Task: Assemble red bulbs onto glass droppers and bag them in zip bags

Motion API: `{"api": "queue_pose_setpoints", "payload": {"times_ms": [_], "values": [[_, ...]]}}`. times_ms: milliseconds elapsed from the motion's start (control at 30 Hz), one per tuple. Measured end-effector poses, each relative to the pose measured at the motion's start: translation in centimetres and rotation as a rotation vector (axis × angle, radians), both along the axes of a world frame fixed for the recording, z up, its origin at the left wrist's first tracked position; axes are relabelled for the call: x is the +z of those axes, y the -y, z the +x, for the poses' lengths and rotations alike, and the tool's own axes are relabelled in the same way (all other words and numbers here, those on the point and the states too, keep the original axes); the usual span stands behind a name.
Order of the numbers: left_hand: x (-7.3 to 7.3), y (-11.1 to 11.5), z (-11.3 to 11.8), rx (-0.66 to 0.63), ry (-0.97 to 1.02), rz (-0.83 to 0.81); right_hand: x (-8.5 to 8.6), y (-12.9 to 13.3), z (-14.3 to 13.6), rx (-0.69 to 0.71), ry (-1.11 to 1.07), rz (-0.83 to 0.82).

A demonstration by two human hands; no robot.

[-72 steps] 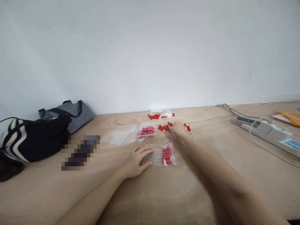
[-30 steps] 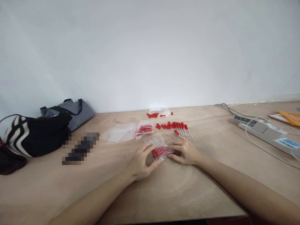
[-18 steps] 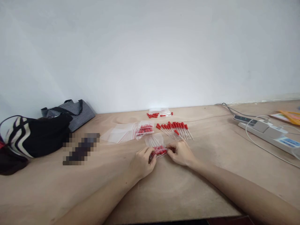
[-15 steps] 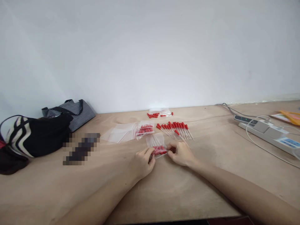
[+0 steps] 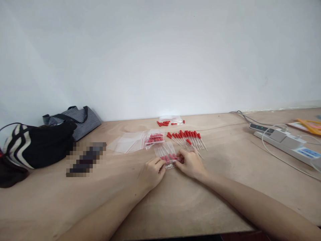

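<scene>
A clear zip bag (image 5: 163,149) with several red-bulbed droppers inside lies on the table, its zip edge towards me. My left hand (image 5: 153,170) pinches the near left corner of this bag, fingers closed. On the other side my right hand (image 5: 190,164) has its fingers closed on the near right edge. Just beyond the right hand, several loose droppers (image 5: 187,135) with red bulbs lie fanned out, and one lies across the others. A filled bag (image 5: 154,138) of droppers rests beyond the left hand, beside flat zip bags (image 5: 131,142).
Loose red bulbs (image 5: 164,123) lie near the wall next to a small clear bag (image 5: 173,119). On the left are a striped bag (image 5: 86,122), a black cloth item (image 5: 50,144) and a blurred dark object (image 5: 86,160). A power strip (image 5: 288,145) with cables stands right.
The right hand has shifted slightly left and closer to the left hand along the bag's near edge. The bag now lies flatter, with its near edge showing between the hands.
</scene>
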State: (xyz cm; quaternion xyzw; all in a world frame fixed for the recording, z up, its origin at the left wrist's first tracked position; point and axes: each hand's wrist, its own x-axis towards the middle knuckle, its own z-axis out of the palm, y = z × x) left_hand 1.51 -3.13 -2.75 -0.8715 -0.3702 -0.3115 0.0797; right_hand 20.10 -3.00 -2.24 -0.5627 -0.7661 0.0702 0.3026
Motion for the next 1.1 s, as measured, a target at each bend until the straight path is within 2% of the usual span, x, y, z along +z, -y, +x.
{"api": "queue_pose_setpoints", "payload": {"times_ms": [300, 367, 467, 567, 667, 767, 933, 1033, 1100], "values": [[-0.2, -0.5, 0.3, 0.041, 0.004, -0.128, -0.9, -0.6, -0.2, -0.009, 0.028, 0.04], [0.1, -0.5, 0.0, 0.008, 0.002, -0.139, -0.9, -0.9, 0.5, 0.081, -0.02, -0.002], [0.8, -0.7, -1.2, -0.144, -0.03, -0.115, -0.7, -1.2, 2.3, 0.343, -0.078, -0.05], [1.3, -1.1, -2.8, -0.29, -0.101, 0.018, -0.8, -1.5, 4.3, 0.477, 0.016, 0.1], [1.3, -1.7, -3.6, -0.353, -0.167, 0.18, -1.1, -1.9, 5.1, 0.473, 0.184, 0.318], [1.1, -1.9, -3.3, -0.359, -0.191, 0.258, -1.4, -2.3, 4.7, 0.433, 0.267, 0.444], [0.7, -2.2, -2.5, -0.346, -0.225, 0.274, -1.4, -2.4, 4.0, 0.438, 0.257, 0.459], [0.4, -2.3, -2.7, -0.288, -0.153, 0.221, -1.2, -2.3, 4.2, 0.481, 0.236, 0.416], [0.3, -2.4, -2.8, -0.257, -0.073, 0.146, -1.2, -2.3, 4.3, 0.471, 0.235, 0.457]]}}
